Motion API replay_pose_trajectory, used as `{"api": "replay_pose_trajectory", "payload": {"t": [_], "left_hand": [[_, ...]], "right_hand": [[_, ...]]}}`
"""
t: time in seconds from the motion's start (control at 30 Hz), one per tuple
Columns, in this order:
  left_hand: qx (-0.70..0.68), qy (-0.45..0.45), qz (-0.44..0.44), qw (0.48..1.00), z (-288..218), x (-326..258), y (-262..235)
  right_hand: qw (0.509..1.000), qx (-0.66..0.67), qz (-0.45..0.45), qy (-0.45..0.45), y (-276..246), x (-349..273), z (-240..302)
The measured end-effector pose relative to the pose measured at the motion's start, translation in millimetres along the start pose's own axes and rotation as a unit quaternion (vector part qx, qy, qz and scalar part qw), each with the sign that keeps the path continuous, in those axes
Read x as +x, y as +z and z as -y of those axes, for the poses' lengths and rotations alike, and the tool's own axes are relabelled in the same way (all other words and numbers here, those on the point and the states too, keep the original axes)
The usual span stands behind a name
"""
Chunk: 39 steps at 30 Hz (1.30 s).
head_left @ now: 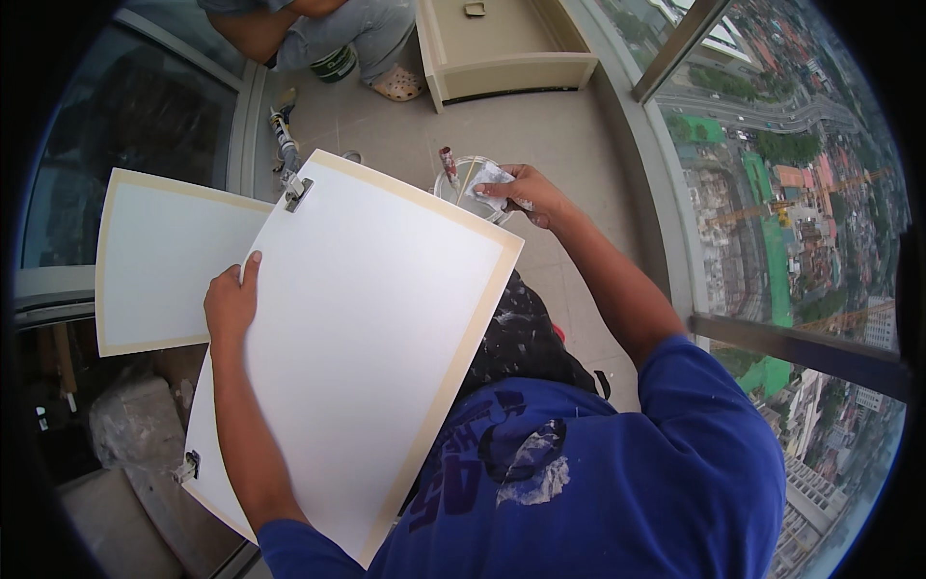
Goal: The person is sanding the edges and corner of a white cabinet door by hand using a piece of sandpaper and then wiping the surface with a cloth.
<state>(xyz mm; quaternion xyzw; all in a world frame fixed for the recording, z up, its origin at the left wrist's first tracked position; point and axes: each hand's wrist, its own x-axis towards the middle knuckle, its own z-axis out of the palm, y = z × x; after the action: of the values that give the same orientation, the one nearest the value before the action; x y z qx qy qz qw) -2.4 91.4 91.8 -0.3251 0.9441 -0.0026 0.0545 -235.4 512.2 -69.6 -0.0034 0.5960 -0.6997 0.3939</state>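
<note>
A white cabinet door (357, 318) with cream edges and two metal hinges (298, 196) along its left side lies tilted across my lap. My left hand (231, 300) grips its left edge, thumb on the white face. Near the door's far right corner, my right hand (531, 196) is closed on a crumpled white rag (491, 183). A small dark piece shows under those fingers, too hidden to name. Below the rag stands a round white bucket (447, 183), partly covered by the door. A paint-smeared red brush handle (448, 162) rises from it.
A second white door (164, 261) leans at the left. Behind it lies a caulking gun (284, 140). Another person (362, 39) sits at the far side by a green bucket (334, 65). A cream drawer-like box (511, 72) stands beyond. Windows (772, 193) line the right.
</note>
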Motion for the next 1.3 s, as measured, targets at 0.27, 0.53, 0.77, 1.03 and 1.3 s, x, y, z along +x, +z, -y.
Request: {"api": "replay_pose_trajectory", "payload": {"t": [0.27, 0.53, 0.77, 1.03, 1.3], "left_hand": [[-0.001, -0.004, 0.032, 0.999, -1.4, -6.7, -4.2], [-0.021, 0.031, -0.029, 0.999, 6.1, -12.3, 4.3], [-0.024, 0.027, 0.001, 0.999, -1.3, -10.2, -4.1], [-0.02, 0.01, 0.007, 1.0, 3.7, -26.7, -5.6], [-0.033, 0.031, -0.033, 0.998, 9.3, -30.1, -3.0]], "right_hand": [[0.99, -0.128, 0.042, 0.052, -32.4, -76.0, -17.5], [0.988, -0.143, 0.057, 0.028, -16.3, -59.6, -16.7], [0.99, -0.103, 0.094, 0.033, 44.7, 28.3, 14.4], [0.98, -0.136, 0.131, 0.058, 16.9, -29.7, 3.2], [0.981, -0.149, 0.096, 0.076, -58.7, -109.5, -6.4]]}}
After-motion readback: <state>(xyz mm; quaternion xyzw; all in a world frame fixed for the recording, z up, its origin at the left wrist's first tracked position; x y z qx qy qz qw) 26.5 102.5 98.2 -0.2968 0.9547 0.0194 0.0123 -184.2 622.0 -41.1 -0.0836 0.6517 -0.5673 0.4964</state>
